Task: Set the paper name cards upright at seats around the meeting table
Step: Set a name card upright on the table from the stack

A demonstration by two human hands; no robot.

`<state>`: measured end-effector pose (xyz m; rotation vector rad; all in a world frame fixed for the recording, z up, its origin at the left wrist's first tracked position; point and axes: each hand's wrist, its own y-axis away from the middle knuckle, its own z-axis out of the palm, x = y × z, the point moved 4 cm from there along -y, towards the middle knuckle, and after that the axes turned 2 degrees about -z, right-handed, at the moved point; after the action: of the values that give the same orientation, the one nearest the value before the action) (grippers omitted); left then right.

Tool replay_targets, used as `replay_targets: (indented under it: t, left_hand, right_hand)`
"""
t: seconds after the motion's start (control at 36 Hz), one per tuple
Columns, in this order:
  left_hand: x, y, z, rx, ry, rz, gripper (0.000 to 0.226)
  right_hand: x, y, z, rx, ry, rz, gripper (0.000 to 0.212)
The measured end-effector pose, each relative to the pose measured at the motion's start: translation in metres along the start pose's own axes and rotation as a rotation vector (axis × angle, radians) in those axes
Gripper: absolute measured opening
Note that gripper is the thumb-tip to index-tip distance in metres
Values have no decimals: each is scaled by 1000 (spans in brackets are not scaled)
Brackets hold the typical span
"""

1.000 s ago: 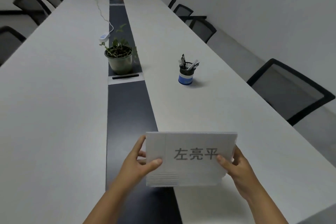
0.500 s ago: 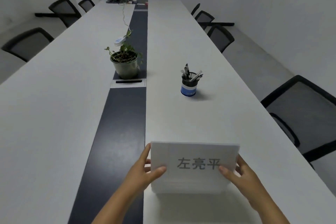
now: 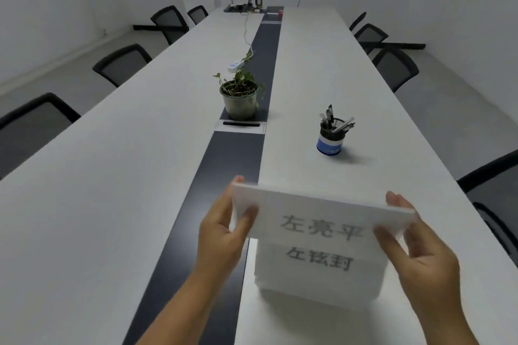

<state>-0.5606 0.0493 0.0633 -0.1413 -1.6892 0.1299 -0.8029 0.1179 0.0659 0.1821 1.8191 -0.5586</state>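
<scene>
1. Head view: we see our left hand (image 3: 224, 228) pinching the left end of the top name card (image 3: 316, 218), thumb on the front and fingers behind.
2. Our right hand (image 3: 420, 252) holds the right end the same way, so both hands are closed on this one card.
3. The top name card is lifted and tipped off the card stack (image 3: 319, 272). We think we hold it by the ends so the printed name stays clear and the paper does not bend.
4. The card stack sits on the white meeting table (image 3: 112, 204), right under the lifted card, so the next card is ready.
5. Past the card stack stands a pen cup (image 3: 330, 138), a little to the right. A plant pot (image 3: 239, 101) stands further off on the dark strip.
6. Black chairs (image 3: 398, 67) line both sides of the table. No card stands at any seat yet, so the pen cup looks like the only thing near our reach.
</scene>
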Motion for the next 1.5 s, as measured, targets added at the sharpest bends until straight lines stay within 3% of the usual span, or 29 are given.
replay_targets:
  t: [0.11, 0.17, 0.31, 0.42, 0.53, 0.64, 0.97, 1.14, 1.36, 1.5]
  left_hand:
    - [8, 2, -49, 115, 86, 34, 45]
    - [1, 2, -80, 172, 90, 10, 46]
    - [-37, -2, -150, 205, -21, -87, 42]
    - [-90, -4, -184, 157, -162, -218, 40]
    - [-129, -6, -192, 58, -203, -350, 46]
    - [-158, -9, -184, -48, -226, -434, 50]
    - [-176, -16, -163, -186, -250, -399, 37]
    - [-179, -18, -171, -140, -262, -422, 47]
    - [-175, -26, -177, -134, -371, -296, 31]
    - [-176, -28, -181, -127, -391, -301, 32]
  right_hand:
    - [-42, 2, 46, -41, -1, -126, 32]
    - [-51, 8, 79, -85, 36, -146, 46]
    - [-50, 22, 164, -188, 92, -134, 53]
    - [-22, 36, 220, -375, 256, 18, 53]
    - [25, 60, 252, -392, 277, 257, 53]
    - [59, 77, 255, -313, 260, 424, 52]
    - [85, 82, 247, -89, 326, 527, 48]
    - [88, 81, 248, -60, 304, 534, 50]
    - [90, 75, 252, -69, 243, 548, 48]
    - [90, 71, 255, -58, 217, 551, 54]
